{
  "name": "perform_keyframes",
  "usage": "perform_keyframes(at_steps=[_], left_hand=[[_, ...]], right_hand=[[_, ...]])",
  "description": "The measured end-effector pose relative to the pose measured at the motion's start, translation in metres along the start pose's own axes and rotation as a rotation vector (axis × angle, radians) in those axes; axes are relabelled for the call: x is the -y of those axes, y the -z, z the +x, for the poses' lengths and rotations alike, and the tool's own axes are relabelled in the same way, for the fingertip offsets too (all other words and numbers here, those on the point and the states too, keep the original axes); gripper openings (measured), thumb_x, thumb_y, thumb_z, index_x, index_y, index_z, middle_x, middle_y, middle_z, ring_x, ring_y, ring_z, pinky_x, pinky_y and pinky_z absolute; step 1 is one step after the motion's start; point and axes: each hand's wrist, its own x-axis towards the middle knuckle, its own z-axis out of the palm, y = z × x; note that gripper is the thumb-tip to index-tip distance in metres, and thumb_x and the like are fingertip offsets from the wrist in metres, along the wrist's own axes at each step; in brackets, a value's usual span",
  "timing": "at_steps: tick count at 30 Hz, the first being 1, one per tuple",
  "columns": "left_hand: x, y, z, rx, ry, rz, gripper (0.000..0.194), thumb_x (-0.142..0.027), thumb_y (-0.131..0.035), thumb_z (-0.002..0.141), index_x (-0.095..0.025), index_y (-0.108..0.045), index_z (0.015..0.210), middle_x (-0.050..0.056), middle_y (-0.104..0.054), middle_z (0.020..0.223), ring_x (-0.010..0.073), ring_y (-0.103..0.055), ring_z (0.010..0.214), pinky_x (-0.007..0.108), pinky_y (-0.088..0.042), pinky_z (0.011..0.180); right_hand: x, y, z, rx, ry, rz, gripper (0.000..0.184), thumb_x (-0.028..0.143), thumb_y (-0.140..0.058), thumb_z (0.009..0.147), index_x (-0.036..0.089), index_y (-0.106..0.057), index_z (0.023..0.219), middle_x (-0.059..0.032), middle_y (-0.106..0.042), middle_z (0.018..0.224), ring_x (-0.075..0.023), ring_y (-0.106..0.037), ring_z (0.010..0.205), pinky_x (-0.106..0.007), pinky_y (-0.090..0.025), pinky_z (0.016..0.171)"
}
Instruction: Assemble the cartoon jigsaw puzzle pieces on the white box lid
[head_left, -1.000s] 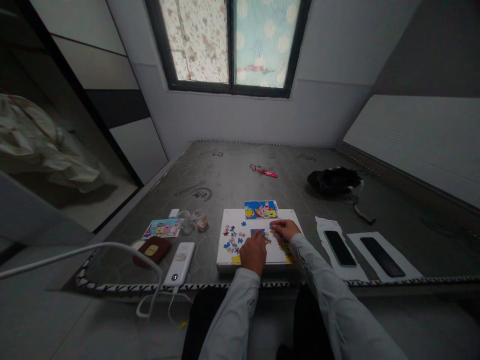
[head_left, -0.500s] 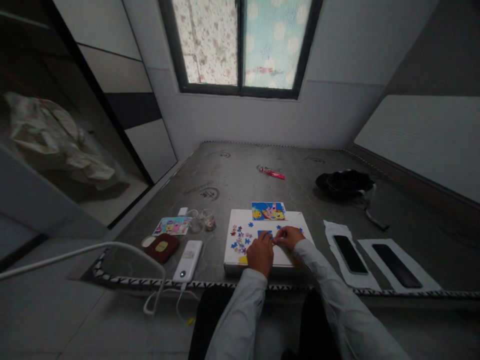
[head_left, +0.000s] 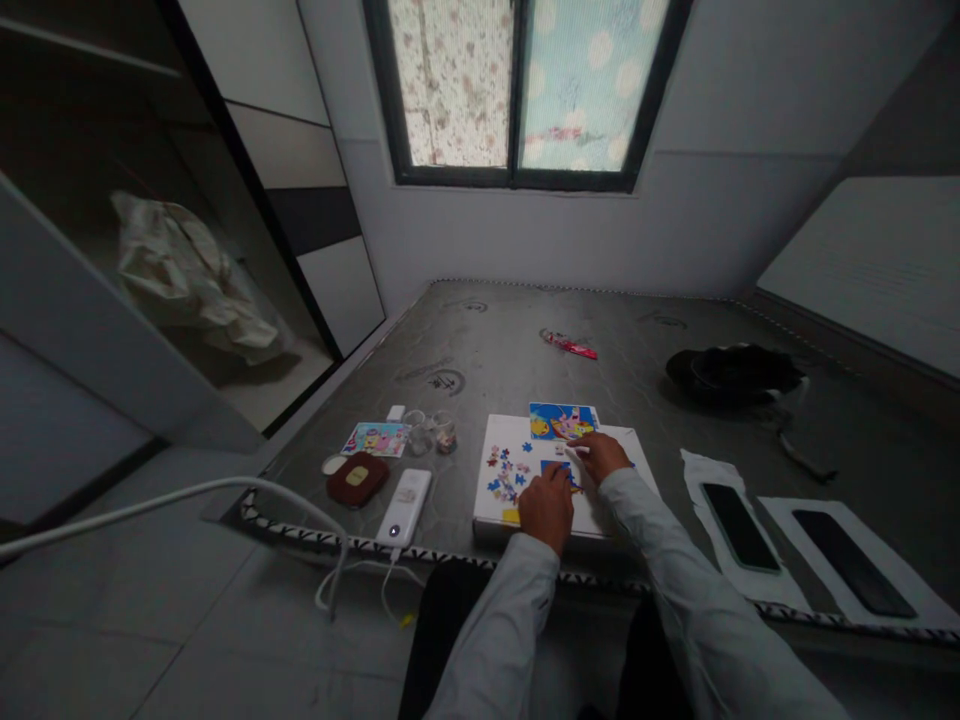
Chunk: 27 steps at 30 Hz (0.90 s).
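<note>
A white box [head_left: 491,510] lies flat in front of me, with loose jigsaw pieces [head_left: 507,475] scattered over its left half. My left hand [head_left: 547,505] is over the middle of the box, fingers slightly apart, fingertips down on a small blue joined patch of puzzle [head_left: 552,467]. Just beyond it, to the right, my right hand [head_left: 604,458] is pinched together by the lower edge of the picture card [head_left: 551,420]. A small pale puzzle piece seems to sit at its fingertips, mostly covered. The card shows yellow and pink cartoon figures on blue.
Left of the box are a white power bank [head_left: 405,508] with a cable, a brown case [head_left: 358,479], clear cups [head_left: 442,436] and a pink card [head_left: 375,439]. At right lie two phones [head_left: 741,527] on white sheets and a black cap [head_left: 731,375]. A red packet [head_left: 570,345] lies farther back.
My right hand has moved away from the left fingertips, up toward the picture card. The left hand stays at the blue patch. The whole view has shifted, with things now farther right.
</note>
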Motion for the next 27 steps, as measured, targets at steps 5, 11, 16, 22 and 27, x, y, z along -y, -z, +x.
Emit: perform_keyframes(at_steps=[5, 11, 16, 22, 27], left_hand=[[0.001, -0.002, -0.001, -0.021, -0.007, 0.016, 0.032, -0.034, -0.04, 0.099, -0.031, -0.061, 0.123, 0.002, -0.058, 0.134, 0.016, -0.064, 0.099, 0.028, -0.051, 0.083], [-0.001, -0.003, 0.0, -0.027, -0.023, 0.047, 0.032, -0.032, -0.037, 0.099, -0.03, -0.06, 0.122, 0.003, -0.058, 0.132, 0.0165, -0.064, 0.096, 0.028, -0.052, 0.076], [-0.004, 0.0, -0.001, 0.018, -0.019, 0.057, 0.033, -0.028, -0.034, 0.1, -0.03, -0.06, 0.12, 0.004, -0.062, 0.121, 0.0168, -0.064, 0.091, 0.028, -0.051, 0.071], [-0.005, 0.007, -0.001, 0.063, -0.017, 0.068, 0.034, -0.022, -0.037, 0.098, -0.032, -0.061, 0.121, 0.004, -0.062, 0.12, 0.0168, -0.063, 0.095, 0.027, -0.05, 0.074], [-0.002, 0.018, -0.002, 0.064, -0.016, 0.076, 0.036, -0.022, -0.039, 0.098, -0.035, -0.06, 0.124, 0.004, -0.063, 0.119, 0.0169, -0.061, 0.099, 0.026, -0.05, 0.075]], right_hand=[[-0.01, 0.005, -0.018, 0.026, 0.038, -0.106, 0.029, 0.011, -0.056, 0.084, 0.017, -0.075, 0.106, -0.0134, -0.068, 0.112, -0.0263, -0.061, 0.105, -0.036, -0.044, 0.093], [-0.022, -0.004, -0.034, -0.059, 0.108, -0.2, 0.029, 0.027, -0.056, 0.089, 0.025, -0.071, 0.114, -0.0096, -0.064, 0.113, -0.0245, -0.057, 0.103, -0.035, -0.044, 0.092], [-0.023, -0.009, -0.029, -0.089, 0.071, -0.155, 0.026, 0.027, -0.06, 0.086, 0.027, -0.074, 0.108, -0.0088, -0.062, 0.112, -0.0241, -0.057, 0.104, -0.035, -0.044, 0.091], [-0.025, 0.006, -0.041, -0.24, 0.137, -0.02, 0.029, 0.037, -0.053, 0.09, 0.022, -0.074, 0.103, -0.0086, -0.065, 0.1, -0.0221, -0.061, 0.095, -0.035, -0.046, 0.088], [-0.037, 0.022, -0.096, -0.426, 0.098, 0.065, 0.046, 0.054, -0.041, 0.093, 0.021, -0.073, 0.095, -0.0082, -0.069, 0.095, -0.0215, -0.062, 0.087, -0.033, -0.046, 0.079]])
